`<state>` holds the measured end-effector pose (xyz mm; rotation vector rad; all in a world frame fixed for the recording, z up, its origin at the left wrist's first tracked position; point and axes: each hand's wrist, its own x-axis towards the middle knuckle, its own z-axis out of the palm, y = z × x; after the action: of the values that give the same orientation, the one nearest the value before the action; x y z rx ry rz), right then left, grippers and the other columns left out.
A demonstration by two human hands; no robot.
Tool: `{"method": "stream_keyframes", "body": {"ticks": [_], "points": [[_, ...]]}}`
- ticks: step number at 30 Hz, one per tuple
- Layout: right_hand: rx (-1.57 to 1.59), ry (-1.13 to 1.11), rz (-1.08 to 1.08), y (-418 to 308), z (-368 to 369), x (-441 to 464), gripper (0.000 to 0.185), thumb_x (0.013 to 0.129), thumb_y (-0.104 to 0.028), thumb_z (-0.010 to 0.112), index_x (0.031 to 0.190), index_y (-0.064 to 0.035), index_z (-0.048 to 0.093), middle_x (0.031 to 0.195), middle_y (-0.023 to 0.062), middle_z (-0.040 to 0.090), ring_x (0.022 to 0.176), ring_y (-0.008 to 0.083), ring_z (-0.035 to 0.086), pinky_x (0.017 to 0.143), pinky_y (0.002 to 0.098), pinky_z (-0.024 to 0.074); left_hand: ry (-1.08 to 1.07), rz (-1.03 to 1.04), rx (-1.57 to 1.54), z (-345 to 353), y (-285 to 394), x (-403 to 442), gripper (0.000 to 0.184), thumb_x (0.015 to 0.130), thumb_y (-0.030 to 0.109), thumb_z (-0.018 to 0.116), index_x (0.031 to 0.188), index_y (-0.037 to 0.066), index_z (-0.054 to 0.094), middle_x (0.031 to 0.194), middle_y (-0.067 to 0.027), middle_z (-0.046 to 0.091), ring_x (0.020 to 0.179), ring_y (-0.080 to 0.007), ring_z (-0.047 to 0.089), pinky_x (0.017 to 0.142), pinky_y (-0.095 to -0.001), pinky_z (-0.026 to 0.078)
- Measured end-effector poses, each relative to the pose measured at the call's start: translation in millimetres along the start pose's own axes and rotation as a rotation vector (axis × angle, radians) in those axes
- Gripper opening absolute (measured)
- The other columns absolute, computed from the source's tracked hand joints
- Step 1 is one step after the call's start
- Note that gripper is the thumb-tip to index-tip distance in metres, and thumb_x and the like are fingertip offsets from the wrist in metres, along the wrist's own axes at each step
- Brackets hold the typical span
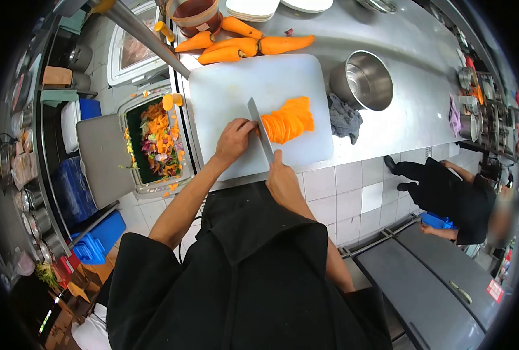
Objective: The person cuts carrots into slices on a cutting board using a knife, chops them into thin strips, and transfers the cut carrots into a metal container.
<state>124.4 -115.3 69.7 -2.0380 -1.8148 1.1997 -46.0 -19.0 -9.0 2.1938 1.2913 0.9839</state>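
My right hand (pixel 284 182) is wrapped round the handle of a kitchen knife (pixel 260 131), whose broad blade points away from me across the white cutting board (pixel 224 87). My left hand (pixel 235 140) has its fingers curled against the left face of the blade. A bit of orange shows at those fingertips, apparently the carrot end they hold, mostly hidden by the hand. Right of the blade, thin carrot slices (pixel 288 121) lie overlapped in a fanned pile. Several whole peeled carrots (pixel 236 46) rest beyond the board's far edge.
To the right are a grey cloth (pixel 345 119) and a steel pot (pixel 361 80). A bin of vegetable scraps (pixel 159 140) stands left of the board, beside a metal post (pixel 148 38). Another person (pixel 452 195) in dark clothes is at the right, near a grey cabinet (pixel 423 286).
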Motion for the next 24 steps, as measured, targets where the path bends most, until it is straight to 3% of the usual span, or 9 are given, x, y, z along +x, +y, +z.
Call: {"method": "stream_keyframes", "body": {"ticks": [2, 5, 7, 10, 13, 17, 19, 20, 24], "points": [[0.008, 0.082, -0.091, 1, 4, 9, 0.025, 0.089, -0.002, 0.048, 0.111, -0.0019, 0.035, 0.073, 0.0328, 0.063, 0.070, 0.0549, 0.061, 0.068, 0.0641, 0.0460, 0.021, -0.060, -0.045, 0, 1, -3, 0.024, 0.086, -0.002, 0.064, 0.108, 0.007, 0.066, 0.097, -0.0105, 0.065, 0.090, -0.0302, 0.063, 0.079, -0.0398, 0.052], [0.017, 0.012, 0.023, -2, 3, 1, 0.032, 0.086, 0.000, 0.050, 0.115, -0.0009, 0.038, 0.086, 0.0327, 0.063, 0.080, 0.0534, 0.062, 0.072, 0.0621, 0.0473, 0.073, -0.155, -0.112, 1, 6, -10, 0.019, 0.086, -0.001, 0.065, 0.104, 0.006, 0.066, 0.094, -0.0114, 0.068, 0.087, -0.0321, 0.065, 0.076, -0.0405, 0.053], [-0.167, 0.248, -0.206, -3, 5, 4, 0.043, 0.083, -0.001, 0.055, 0.123, -0.0006, 0.040, 0.110, 0.0324, 0.057, 0.095, 0.0505, 0.061, 0.079, 0.0575, 0.0493, 0.123, -0.169, -0.130, 1, 4, 2, 0.016, 0.086, -0.001, 0.065, 0.102, 0.005, 0.066, 0.093, -0.0118, 0.069, 0.084, -0.0330, 0.066, 0.074, -0.0408, 0.054], [0.068, 0.230, -0.176, -15, 0, 24, 0.059, 0.079, -0.007, 0.066, 0.132, 0.0014, 0.042, 0.128, 0.0304, 0.048, 0.104, 0.0470, 0.059, 0.085, 0.0537, 0.0504, 0.120, -0.129, -0.130, -2, 4, 1, 0.015, 0.084, -0.004, 0.066, 0.097, 0.003, 0.065, 0.091, -0.0137, 0.070, 0.085, -0.0336, 0.068, 0.074, -0.0396, 0.055], [0.128, 0.084, -0.151, -8, 5, 51, 0.063, 0.079, -0.009, 0.065, 0.137, -0.0007, 0.041, 0.119, 0.0301, 0.051, 0.101, 0.0476, 0.059, 0.085, 0.0544, 0.0499, 0.105, -0.125, -0.095, -1, 2, 0, 0.015, 0.084, -0.005, 0.066, 0.097, 0.002, 0.065, 0.092, -0.0141, 0.069, 0.085, -0.0335, 0.068, 0.074, -0.0394, 0.055], [0.093, 0.012, -0.139, -8, -5, 29, 0.063, 0.083, -0.009, 0.063, 0.141, -0.0008, 0.038, 0.122, 0.0317, 0.050, 0.102, 0.0492, 0.059, 0.085, 0.0544, 0.0498, 0.116, -0.071, -0.066, 0, 0, -1, 0.016, 0.085, -0.003, 0.065, 0.100, 0.003, 0.065, 0.091, -0.0124, 0.068, 0.082, -0.0335, 0.065, 0.073, -0.0414, 0.053], [-0.017, 0.089, -0.142, -9, -8, 8, 0.052, 0.089, -0.008, 0.057, 0.137, 0.0006, 0.038, 0.108, 0.0351, 0.058, 0.090, 0.0514, 0.061, 0.078, 0.0561, 0.0499, 0.106, -0.068, -0.038, -2, 0, 1, 0.017, 0.084, -0.003, 0.065, 0.100, 0.003, 0.066, 0.091, -0.0122, 0.067, 0.083, -0.0329, 0.064, 0.074, -0.0410, 0.053], [-0.021, 0.077, -0.146, -8, -9, 8, 0.052, 0.089, -0.008, 0.057, 0.137, 0.0006, 0.038, 0.108, 0.0351, 0.058, 0.090, 0.0514, 0.061, 0.078, 0.0561, 0.0499, 0.085, -0.076, -0.037, -2, 1, 1, 0.018, 0.084, -0.003, 0.064, 0.101, 0.003, 0.066, 0.092, -0.0118, 0.067, 0.084, -0.0322, 0.064, 0.075, -0.0407, 0.052], [0.052, 0.015, -0.098, -9, -22, -2, 0.035, 0.096, -0.007, 0.051, 0.128, 0.0010, 0.039, 0.077, 0.0329, 0.062, 0.071, 0.0532, 0.061, 0.067, 0.0601, 0.0473, 0.057, -0.021, -0.037, -5, 5, 4, 0.020, 0.085, -0.006, 0.060, 0.103, 0.002, 0.065, 0.092, -0.0122, 0.064, 0.085, -0.0320, 0.062, 0.076, -0.0409, 0.051]]}}
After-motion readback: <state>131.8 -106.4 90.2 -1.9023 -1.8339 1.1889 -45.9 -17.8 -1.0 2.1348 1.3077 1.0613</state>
